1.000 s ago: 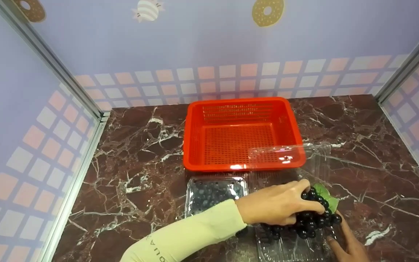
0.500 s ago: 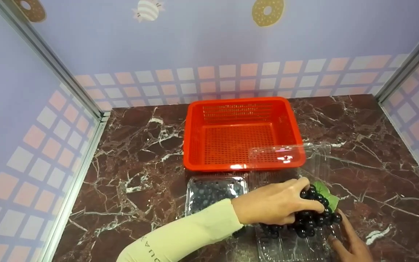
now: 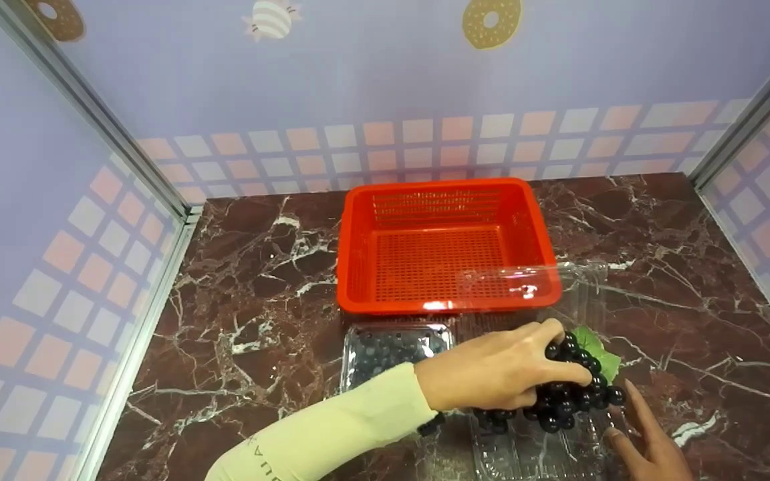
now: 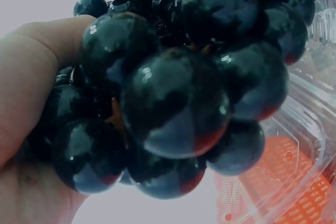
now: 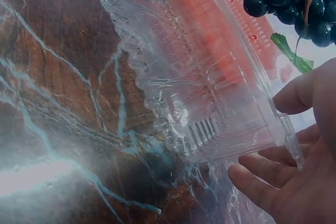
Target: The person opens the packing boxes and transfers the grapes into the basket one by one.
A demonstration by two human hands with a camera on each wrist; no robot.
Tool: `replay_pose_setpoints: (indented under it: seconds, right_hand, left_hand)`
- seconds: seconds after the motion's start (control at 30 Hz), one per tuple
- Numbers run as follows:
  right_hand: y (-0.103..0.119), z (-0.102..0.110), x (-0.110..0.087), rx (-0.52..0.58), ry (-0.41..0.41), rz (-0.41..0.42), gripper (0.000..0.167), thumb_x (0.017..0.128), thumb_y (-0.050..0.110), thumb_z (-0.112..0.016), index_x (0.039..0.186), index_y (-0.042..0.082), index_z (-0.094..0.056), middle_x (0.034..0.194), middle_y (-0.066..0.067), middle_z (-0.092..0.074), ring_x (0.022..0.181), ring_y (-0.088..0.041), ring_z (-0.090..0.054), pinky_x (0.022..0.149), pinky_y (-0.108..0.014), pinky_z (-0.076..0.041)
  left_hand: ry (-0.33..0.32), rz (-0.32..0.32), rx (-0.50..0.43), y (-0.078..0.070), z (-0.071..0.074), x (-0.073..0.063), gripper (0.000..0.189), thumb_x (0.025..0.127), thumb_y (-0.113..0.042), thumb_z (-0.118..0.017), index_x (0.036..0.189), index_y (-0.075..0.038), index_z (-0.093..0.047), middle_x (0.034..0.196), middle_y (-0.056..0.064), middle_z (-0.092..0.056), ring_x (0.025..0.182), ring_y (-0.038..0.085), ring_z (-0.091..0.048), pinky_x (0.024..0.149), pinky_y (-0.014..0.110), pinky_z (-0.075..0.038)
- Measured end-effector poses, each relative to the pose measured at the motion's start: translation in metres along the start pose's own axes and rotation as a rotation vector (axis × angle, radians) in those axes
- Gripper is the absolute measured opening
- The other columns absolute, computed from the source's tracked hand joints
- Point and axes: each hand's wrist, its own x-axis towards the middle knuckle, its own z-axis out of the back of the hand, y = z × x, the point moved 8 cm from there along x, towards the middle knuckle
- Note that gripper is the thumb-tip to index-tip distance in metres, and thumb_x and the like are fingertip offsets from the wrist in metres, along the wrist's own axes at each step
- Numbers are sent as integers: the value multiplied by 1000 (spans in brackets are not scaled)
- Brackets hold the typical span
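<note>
My left hand (image 3: 492, 371), in a pale yellow sleeve, grips a bunch of black grapes (image 3: 562, 404) above an open clear plastic box (image 3: 539, 454). A green leaf (image 3: 597, 354) sticks out at the bunch's far right side. In the left wrist view the thumb lies along the dark grapes (image 4: 176, 103). My right hand (image 3: 652, 437) is at the box's right edge. The right wrist view shows its thumb and fingers on either side of the box's clear rim (image 5: 283, 135), pinching it. The left palm's contact with the bunch is partly hidden.
A red slotted basket (image 3: 348, 254) stands behind the box, whose raised clear lid (image 3: 585, 300) overlaps its front right corner. A lidded clear box of blueberries (image 3: 392, 354) sits left of the left hand. The brown marbled tabletop (image 3: 244, 294) is walled at the back and sides.
My left hand has shifted slightly left and away with the grapes, drawing the bunch a little off the right hand. My right hand has moved slightly to the right.
</note>
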Motion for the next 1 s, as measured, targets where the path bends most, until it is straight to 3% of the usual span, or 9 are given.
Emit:
replay_pose_setpoints:
  seconds: [0.03, 0.27, 0.33, 0.43, 0.67, 0.73, 0.8, 1.0]
  right_hand:
    - [1, 1, 0, -3, -13, 10, 76, 97, 19, -58, 156, 14, -12, 147, -33, -36, 108, 19, -42, 81, -17, -53]
    - [7, 2, -1, 42, -34, 77, 75, 96, 15, -58, 156, 14, -13, 148, -31, -34, 106, 26, -37, 80, -11, -50]
    - [9, 3, -2, 37, -56, 102, 74, 96, 13, -58, 156, 14, -15, 151, -10, -38, 107, 25, -39, 80, -11, -51]
    - [11, 5, -3, 35, -88, 134, 73, 95, 11, -59, 155, 14, -19, 141, 21, -36, 107, 23, -44, 79, -11, -51]
    - [15, 5, -2, 51, -102, 181, 74, 93, 6, -60, 155, 13, -21, 142, 23, -36, 109, 23, -44, 79, -8, -50]
    - [15, 5, -1, 57, -108, 185, 73, 93, 5, -60, 155, 13, -21, 131, 37, -30, 109, 23, -43, 80, -6, -49]
    - [16, 5, -1, 74, -117, 209, 73, 92, 3, -60, 154, 11, -22, 129, 41, -30, 109, 24, -43, 79, -5, -48]
    - [23, 5, -2, 110, -145, 302, 76, 88, -9, -58, 153, 7, -24, 133, 40, -36, 110, 24, -44, 79, -2, -47]
  left_hand:
    - [-5, 1, -3, 0, 2, -1, 50, 87, -20, -69, 131, -37, -53, 113, 3, -46, 89, 9, -48, 70, 8, -46]
    - [-23, 8, -12, 2, 12, -6, 49, 87, -22, -69, 131, -36, -52, 115, 3, -47, 89, 9, -48, 66, 6, -45]
    - [-27, 10, -16, 3, 15, -7, 50, 86, -21, -70, 131, -36, -53, 118, 4, -47, 92, 10, -49, 68, 6, -46]
    - [-36, 12, -23, 4, 18, -9, 50, 86, -19, -70, 130, -35, -53, 120, 6, -48, 95, 11, -50, 71, 7, -47]
    - [-77, 20, -17, 6, 27, -13, 49, 85, -15, -70, 127, -33, -55, 114, 4, -46, 88, 10, -47, 63, 7, -43]
    - [-91, 22, -8, 6, 30, -15, 48, 85, -15, -70, 126, -33, -56, 112, 4, -46, 87, 10, -47, 62, 8, -43]
    - [-103, 23, 3, 7, 33, -16, 47, 84, -16, -71, 125, -33, -56, 111, 4, -46, 87, 11, -47, 64, 9, -44]
    - [-115, 30, 32, 9, 41, -19, 45, 84, -18, -73, 123, -31, -55, 112, 4, -46, 92, 12, -48, 68, 10, -46]
